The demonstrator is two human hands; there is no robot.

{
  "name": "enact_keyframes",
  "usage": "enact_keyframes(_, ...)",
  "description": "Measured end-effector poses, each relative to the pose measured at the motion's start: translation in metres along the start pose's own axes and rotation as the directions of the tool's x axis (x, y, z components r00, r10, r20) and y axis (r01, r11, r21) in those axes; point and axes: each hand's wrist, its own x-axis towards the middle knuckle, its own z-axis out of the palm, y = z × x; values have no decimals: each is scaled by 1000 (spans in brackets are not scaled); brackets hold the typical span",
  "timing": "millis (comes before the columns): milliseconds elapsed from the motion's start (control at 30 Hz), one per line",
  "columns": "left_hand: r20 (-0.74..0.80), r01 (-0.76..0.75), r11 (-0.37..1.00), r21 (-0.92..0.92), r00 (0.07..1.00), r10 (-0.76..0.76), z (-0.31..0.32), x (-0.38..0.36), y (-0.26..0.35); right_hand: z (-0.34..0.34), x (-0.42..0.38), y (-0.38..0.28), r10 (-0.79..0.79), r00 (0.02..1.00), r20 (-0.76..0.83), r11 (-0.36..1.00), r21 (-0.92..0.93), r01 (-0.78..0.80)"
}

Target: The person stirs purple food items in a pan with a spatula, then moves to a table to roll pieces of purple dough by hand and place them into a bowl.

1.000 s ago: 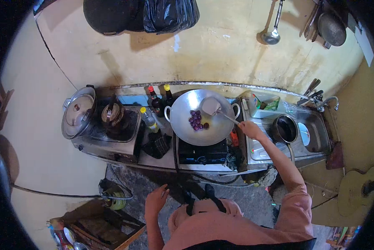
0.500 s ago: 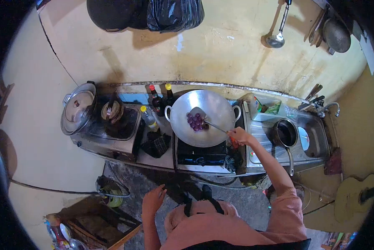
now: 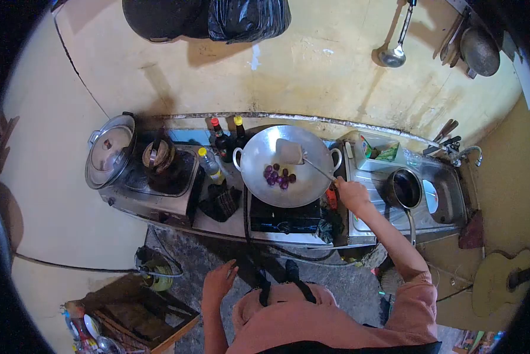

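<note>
A wide silver wok (image 3: 262,147) with two loop handles rests on the black gas stove (image 3: 277,219). Several small, round, purple pieces that look like shallots (image 3: 280,176) lie together in its bottom. My right hand (image 3: 352,196) is closed round the handle of a metal spatula (image 3: 289,151). The spatula's broad blade is over the wok, just behind the purple pieces. Low beside my body, my left hand (image 3: 219,281) hangs in front of the counter with its fingers apart and nothing in them.
Sauce bottles (image 3: 222,141) and a bottle with a yellow cap (image 3: 210,165) stand left of the wok. A black plastic bag (image 3: 219,202) sits by the stove. Right are a saucepan (image 3: 404,187), a white container (image 3: 376,154) and the sink (image 3: 448,197). A lidded pot (image 3: 109,154) stands far left.
The spatula's blade has moved from among the purple pieces to behind them, its flat face now showing. My right hand has shifted slightly right. My left hand stays nearly still.
</note>
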Motion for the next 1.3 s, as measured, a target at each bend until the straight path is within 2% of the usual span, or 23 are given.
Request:
enact_keyframes(167,-8,-12,1000,-14,1000,12,-2,2,0,17,12,16,49,999,-21,998,-27,-50)
enact_keyframes(267,-69,-48,998,-28,997,46,2,1,-4,26,16,22,52,998,-26,995,81,-49)
enact_keyframes(367,-66,-41,999,-31,997,39,0,-1,-3,57,27,35,-92,994,-60,991,90,98)
enact_keyframes(467,20,46,998,-31,999,-45,-2,0,-1,87,38,36,-95,990,100,853,521,29)
enact_keyframes(567,-3,7,1000,-11,1000,-7,-8,0,3,54,23,8,-25,885,465,703,638,-315)
enact_keyframes(667,-28,9,1000,-1,1000,-9,-2,0,-5,36,13,-7,-47,892,450,716,637,-284)
enact_keyframes(767,24,35,999,-4,999,-35,-4,0,-6,47,12,-7,-149,982,114,863,500,72)
enact_keyframes(867,-62,-58,998,4,996,58,1,-2,-9,31,1,-16,-141,983,114,898,433,79)
enact_keyframes(967,-8,-35,999,-14,999,35,3,0,-8,22,-12,-27,-109,991,84,909,411,65)
enact_keyframes(1067,13,-22,999,-36,1000,23,-1,3,0,31,-18,-29,-143,989,43,928,352,119)
enact_keyframes(1300,25,-16,1000,12,1000,16,-4,5,4,53,-16,-18,-30,999,40,969,247,19)
